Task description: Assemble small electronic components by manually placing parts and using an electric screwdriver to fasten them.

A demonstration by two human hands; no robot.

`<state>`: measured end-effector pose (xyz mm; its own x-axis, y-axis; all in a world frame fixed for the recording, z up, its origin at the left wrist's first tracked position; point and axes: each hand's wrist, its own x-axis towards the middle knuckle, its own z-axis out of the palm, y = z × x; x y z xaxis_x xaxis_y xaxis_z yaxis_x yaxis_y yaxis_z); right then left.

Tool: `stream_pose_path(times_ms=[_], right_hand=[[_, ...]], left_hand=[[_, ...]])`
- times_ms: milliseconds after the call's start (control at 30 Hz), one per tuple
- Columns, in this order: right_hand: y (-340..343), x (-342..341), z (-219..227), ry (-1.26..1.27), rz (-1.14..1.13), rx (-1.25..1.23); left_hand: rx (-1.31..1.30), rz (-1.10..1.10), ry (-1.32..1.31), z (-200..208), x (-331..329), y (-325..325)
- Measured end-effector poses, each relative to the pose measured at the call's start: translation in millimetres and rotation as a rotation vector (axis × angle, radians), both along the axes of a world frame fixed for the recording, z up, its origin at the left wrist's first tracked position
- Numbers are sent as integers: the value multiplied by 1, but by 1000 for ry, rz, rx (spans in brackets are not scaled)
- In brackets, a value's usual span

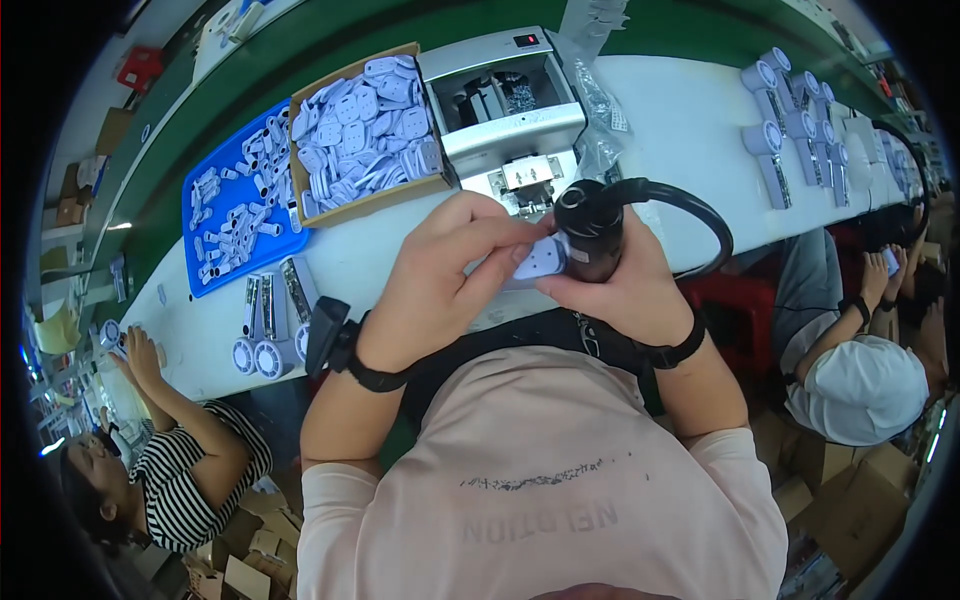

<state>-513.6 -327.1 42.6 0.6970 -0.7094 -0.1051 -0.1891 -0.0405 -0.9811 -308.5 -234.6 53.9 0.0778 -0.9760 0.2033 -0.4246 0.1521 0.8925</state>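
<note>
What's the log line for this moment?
left hand: holds pale part | right hand: holds black corded tool | carton: beside blue tray

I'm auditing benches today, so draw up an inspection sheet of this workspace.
Surface: white table, loaded mostly left of centre.
Job's things: black cylindrical tool, pale plastic part; their exact contact is hidden.
Clutter: blue tray of small parts, cardboard box heaped with flat pieces, clear plastic bag beside the silver machine.
Grip: left hand holds the part; right hand wraps the tool.
Cables: black cable arcs rightward from the tool.
Surroundings: co-workers on both sides, striped top at left; cardboard boxes behind at right.
</note>
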Motion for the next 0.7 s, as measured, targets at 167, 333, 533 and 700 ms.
stream_pose_path(times_ms=[167,333,533,700], right_hand=[[1,-2,-2,-67,-25,48],[0,-5,3,-46,0,-23],[-15,-36,-4,-154,-191,234],[-32,-8,43,-462,-199,137]], left_hand=[[-15,-122,-156,9,3,-14],[-247,-290,-310,0,9,-20],[-335,-182,-319,-19,4,7],[-363,-70,-241,-27,-1,20]])
